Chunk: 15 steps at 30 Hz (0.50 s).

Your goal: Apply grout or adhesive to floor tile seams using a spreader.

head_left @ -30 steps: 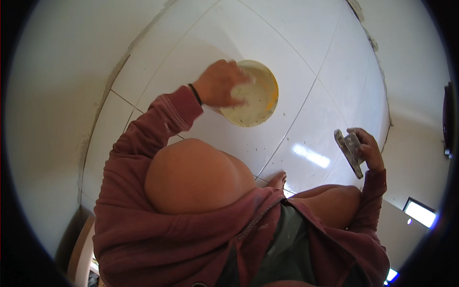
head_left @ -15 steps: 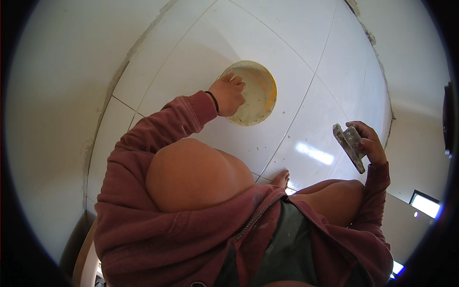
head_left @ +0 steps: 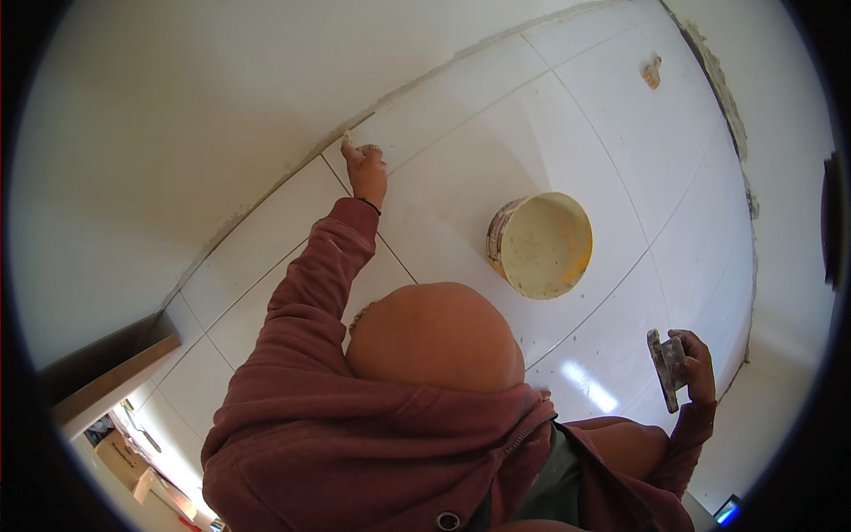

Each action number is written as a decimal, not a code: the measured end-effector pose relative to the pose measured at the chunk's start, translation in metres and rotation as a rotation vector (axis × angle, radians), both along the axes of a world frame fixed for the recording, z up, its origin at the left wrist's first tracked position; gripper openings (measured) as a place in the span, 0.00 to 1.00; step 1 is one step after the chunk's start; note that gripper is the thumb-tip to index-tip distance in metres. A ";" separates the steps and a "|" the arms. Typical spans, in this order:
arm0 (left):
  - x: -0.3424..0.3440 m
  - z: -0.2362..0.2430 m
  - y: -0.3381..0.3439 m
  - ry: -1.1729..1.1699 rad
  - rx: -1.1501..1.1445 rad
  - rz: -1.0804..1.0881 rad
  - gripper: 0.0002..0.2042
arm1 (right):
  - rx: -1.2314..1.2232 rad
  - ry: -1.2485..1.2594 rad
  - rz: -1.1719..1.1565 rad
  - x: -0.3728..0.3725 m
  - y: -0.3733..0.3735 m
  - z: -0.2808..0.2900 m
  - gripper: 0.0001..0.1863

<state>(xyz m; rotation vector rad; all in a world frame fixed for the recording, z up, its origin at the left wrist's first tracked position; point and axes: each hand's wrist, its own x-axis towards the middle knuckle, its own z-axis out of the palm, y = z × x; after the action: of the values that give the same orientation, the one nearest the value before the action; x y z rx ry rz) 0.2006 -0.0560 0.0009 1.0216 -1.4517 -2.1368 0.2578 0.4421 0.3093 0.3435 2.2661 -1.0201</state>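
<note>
My left hand (head_left: 366, 168) reaches to the seam where the wall meets the tiled floor. One finger points out toward the seam with a dab of whitish paste (head_left: 347, 137) on its tip, while the other fingers are partly curled. To the right, my right hand (head_left: 697, 365) is closed round the handle of a grout float (head_left: 663, 371) caked with dried paste, held up off the floor. Between the hands stands a bucket (head_left: 578, 213) with a smeared, yellow-stained inner wall. Pale wet paste (head_left: 541, 248) lies inside it.
White floor tiles (head_left: 452, 213) run up to a pale wall (head_left: 204, 124) on the left. A small brownish scrap (head_left: 651, 73) lies at the far right. At lower left, a brown wooden edge (head_left: 115, 372) stands near a cardboard box (head_left: 120, 457). My bent knee (head_left: 434, 337) is close by.
My left hand has come out of the bucket and moved left to the wall seam, paste on its finger. The view has shifted left; my right hand still grips the float.
</note>
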 end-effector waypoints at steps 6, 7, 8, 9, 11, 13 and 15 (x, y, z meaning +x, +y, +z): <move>-0.031 -0.015 0.005 -0.076 0.031 -0.008 0.31 | 0.010 -0.015 -0.041 -0.001 -0.006 0.002 0.33; -0.039 -0.014 0.006 -0.042 0.048 0.025 0.31 | 0.008 -0.023 -0.057 -0.001 -0.006 0.002 0.33; -0.046 -0.012 0.008 -0.050 0.011 -0.062 0.30 | 0.020 -0.037 -0.060 -0.001 -0.007 0.002 0.33; -0.050 -0.010 0.012 -0.019 -0.053 -0.143 0.28 | 0.022 -0.040 -0.055 -0.001 -0.007 0.002 0.33; -0.049 -0.005 0.022 -0.005 -0.020 -0.109 0.26 | 0.028 -0.036 -0.047 -0.001 -0.007 0.002 0.33; -0.042 -0.001 0.028 0.046 -0.012 -0.075 0.24 | 0.019 0.003 -0.044 -0.001 -0.006 0.002 0.33; -0.033 0.004 0.026 0.032 0.080 0.122 0.34 | 0.021 -0.020 -0.039 -0.002 -0.005 0.002 0.32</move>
<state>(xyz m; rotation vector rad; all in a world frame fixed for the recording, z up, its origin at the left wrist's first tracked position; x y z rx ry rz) 0.1680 -0.0296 0.0046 1.0707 -1.2648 -2.1279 0.2562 0.4368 0.3112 0.4064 2.2616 -1.0087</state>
